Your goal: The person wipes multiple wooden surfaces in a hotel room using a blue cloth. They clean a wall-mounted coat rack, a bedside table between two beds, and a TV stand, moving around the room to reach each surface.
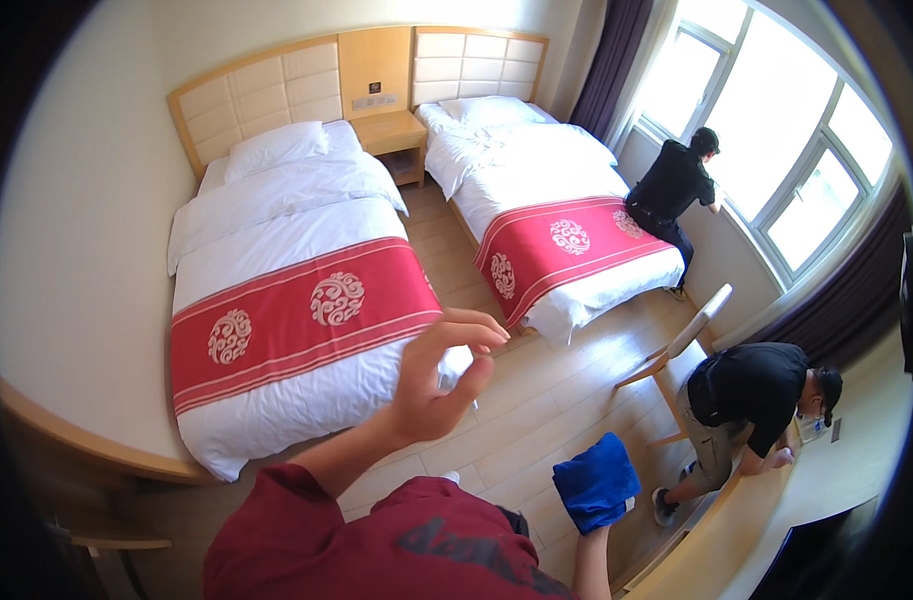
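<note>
My left hand [443,379] is raised in front of my chest, fingers curled and thumb apart, with nothing between them. Below it on the right, a folded blue cloth [597,480] lies over my right hand [596,529], which is mostly hidden under it. Beyond my left hand stands the nearer bed [276,255], with white bedding and a red patterned bed runner [284,322]. The farther bed [554,169] has a similar red runner [535,240] across its foot.
One person [670,184] is by the window at the far bed. Another person [756,390] leans over a long wooden desk [756,517] at right, beside a chair [678,360]. A nightstand [389,132] stands between the beds. A dark screen [809,555] is at lower right.
</note>
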`<state>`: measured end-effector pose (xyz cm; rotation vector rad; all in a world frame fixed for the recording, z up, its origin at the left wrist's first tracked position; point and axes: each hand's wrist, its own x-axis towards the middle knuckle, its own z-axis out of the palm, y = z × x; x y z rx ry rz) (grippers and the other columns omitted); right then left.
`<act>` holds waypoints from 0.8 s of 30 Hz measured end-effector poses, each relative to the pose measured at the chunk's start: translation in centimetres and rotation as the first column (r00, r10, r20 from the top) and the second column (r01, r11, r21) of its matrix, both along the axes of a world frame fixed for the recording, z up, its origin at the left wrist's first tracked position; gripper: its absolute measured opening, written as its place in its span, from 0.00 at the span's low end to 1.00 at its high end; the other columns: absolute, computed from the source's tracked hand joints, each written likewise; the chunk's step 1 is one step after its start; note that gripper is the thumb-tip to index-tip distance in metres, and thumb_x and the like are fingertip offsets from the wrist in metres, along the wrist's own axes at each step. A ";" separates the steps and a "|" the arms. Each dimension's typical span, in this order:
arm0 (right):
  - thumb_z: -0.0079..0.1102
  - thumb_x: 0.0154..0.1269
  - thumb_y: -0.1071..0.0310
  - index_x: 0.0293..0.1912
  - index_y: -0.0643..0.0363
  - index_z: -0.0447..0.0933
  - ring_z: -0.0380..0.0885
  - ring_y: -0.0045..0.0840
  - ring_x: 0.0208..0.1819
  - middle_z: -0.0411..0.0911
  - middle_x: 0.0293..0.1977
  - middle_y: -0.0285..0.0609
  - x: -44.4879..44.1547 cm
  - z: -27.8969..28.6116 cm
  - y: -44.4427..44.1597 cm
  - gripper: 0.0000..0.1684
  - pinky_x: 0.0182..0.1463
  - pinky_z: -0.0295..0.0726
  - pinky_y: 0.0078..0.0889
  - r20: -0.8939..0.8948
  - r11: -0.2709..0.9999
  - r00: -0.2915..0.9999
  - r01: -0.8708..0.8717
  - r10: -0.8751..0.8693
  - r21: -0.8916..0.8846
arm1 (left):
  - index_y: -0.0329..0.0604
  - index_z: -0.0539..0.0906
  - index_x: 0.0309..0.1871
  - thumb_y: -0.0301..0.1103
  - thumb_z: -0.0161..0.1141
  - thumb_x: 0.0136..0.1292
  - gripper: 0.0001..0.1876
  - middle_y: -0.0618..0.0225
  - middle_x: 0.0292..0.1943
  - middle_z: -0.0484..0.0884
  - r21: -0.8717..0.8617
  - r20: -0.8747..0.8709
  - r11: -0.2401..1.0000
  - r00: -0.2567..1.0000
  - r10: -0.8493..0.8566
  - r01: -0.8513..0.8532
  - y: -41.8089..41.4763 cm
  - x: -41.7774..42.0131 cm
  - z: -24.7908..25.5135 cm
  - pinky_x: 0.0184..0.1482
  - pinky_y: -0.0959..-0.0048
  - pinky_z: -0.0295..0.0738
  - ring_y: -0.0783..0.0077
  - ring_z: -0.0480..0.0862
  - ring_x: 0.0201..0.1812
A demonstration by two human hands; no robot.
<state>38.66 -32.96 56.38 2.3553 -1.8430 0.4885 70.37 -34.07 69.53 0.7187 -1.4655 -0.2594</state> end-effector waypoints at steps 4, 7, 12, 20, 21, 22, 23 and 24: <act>0.68 0.49 0.51 0.28 0.46 0.77 0.78 0.40 0.36 0.77 0.29 0.38 -2.6 -3.3 -6.4 0.13 0.35 0.73 0.43 -0.131 0.995 0.989 -0.079 0.071 -0.057 | 0.40 0.81 0.50 0.26 0.58 0.67 0.09 0.58 0.39 0.85 0.594 0.100 0.801 0.995 0.008 -0.066 -8.6 -1.2 -18.4 0.41 0.69 0.80 0.63 0.86 0.41; 0.66 0.50 0.52 0.26 0.47 0.76 0.78 0.40 0.35 0.77 0.28 0.38 -2.8 -4.2 -11.8 0.12 0.33 0.72 0.43 -0.028 0.985 0.989 -0.150 0.148 -0.081 | 0.38 0.81 0.48 0.33 0.56 0.65 0.12 0.51 0.45 0.84 0.743 0.457 0.611 0.874 -0.166 -0.273 -8.9 0.0 -33.1 0.48 0.57 0.78 0.47 0.84 0.45; 0.67 0.47 0.52 0.21 0.47 0.76 0.77 0.39 0.32 0.76 0.25 0.39 -2.4 -5.3 -23.9 0.13 0.29 0.71 0.43 -0.012 0.949 0.950 -0.311 0.312 0.061 | 0.40 0.88 0.46 0.42 0.64 0.58 0.17 0.49 0.49 0.86 0.677 0.246 -0.421 0.724 -0.644 -0.604 1.6 4.5 -49.8 0.52 0.57 0.80 0.52 0.85 0.52; 0.65 0.50 0.54 0.21 0.49 0.75 0.78 0.40 0.31 0.76 0.26 0.42 -1.0 -5.6 -47.0 0.13 0.30 0.73 0.44 -0.023 0.873 0.880 -0.468 0.475 0.135 | 0.41 0.88 0.47 0.39 0.59 0.63 0.15 0.49 0.48 0.86 0.811 0.352 -0.427 0.917 -0.188 -0.399 0.0 4.7 -51.2 0.49 0.59 0.81 0.52 0.87 0.47; 0.64 0.53 0.53 0.25 0.49 0.76 0.78 0.41 0.32 0.76 0.28 0.42 -1.3 -5.7 -50.0 0.13 0.31 0.73 0.44 -0.051 0.885 0.890 -0.441 0.453 0.149 | 0.40 0.88 0.46 0.38 0.58 0.64 0.15 0.48 0.48 0.86 0.846 0.394 -0.360 0.916 -0.075 -0.393 -4.6 4.7 -50.8 0.49 0.60 0.82 0.51 0.87 0.46; 0.63 0.55 0.52 0.29 0.49 0.76 0.78 0.40 0.34 0.76 0.29 0.42 -0.6 -6.7 -53.1 0.13 0.33 0.73 0.44 -0.050 0.845 0.846 -0.524 0.531 0.104 | 0.40 0.88 0.45 0.38 0.58 0.64 0.14 0.49 0.46 0.87 0.879 0.400 -0.339 0.905 0.144 -0.335 -8.4 2.5 -48.9 0.49 0.60 0.82 0.52 0.88 0.46; 0.62 0.58 0.51 0.32 0.49 0.76 0.78 0.40 0.35 0.76 0.31 0.41 -0.1 -9.0 -56.1 0.13 0.34 0.73 0.43 -0.073 0.807 0.806 -0.590 0.588 -0.015 | 0.41 0.89 0.44 0.37 0.58 0.64 0.14 0.50 0.43 0.88 0.913 0.382 -0.284 0.858 0.345 -0.292 -13.5 0.3 -45.2 0.49 0.60 0.82 0.53 0.88 0.46; 0.61 0.60 0.51 0.36 0.48 0.76 0.78 0.40 0.38 0.77 0.34 0.41 1.1 -10.7 -58.8 0.13 0.37 0.74 0.42 0.026 0.773 0.774 -0.630 0.633 -0.073 | 0.41 0.89 0.43 0.37 0.59 0.63 0.14 0.51 0.42 0.88 0.915 0.377 -0.302 0.838 0.394 -0.270 -14.2 -0.7 -45.1 0.50 0.60 0.82 0.54 0.88 0.46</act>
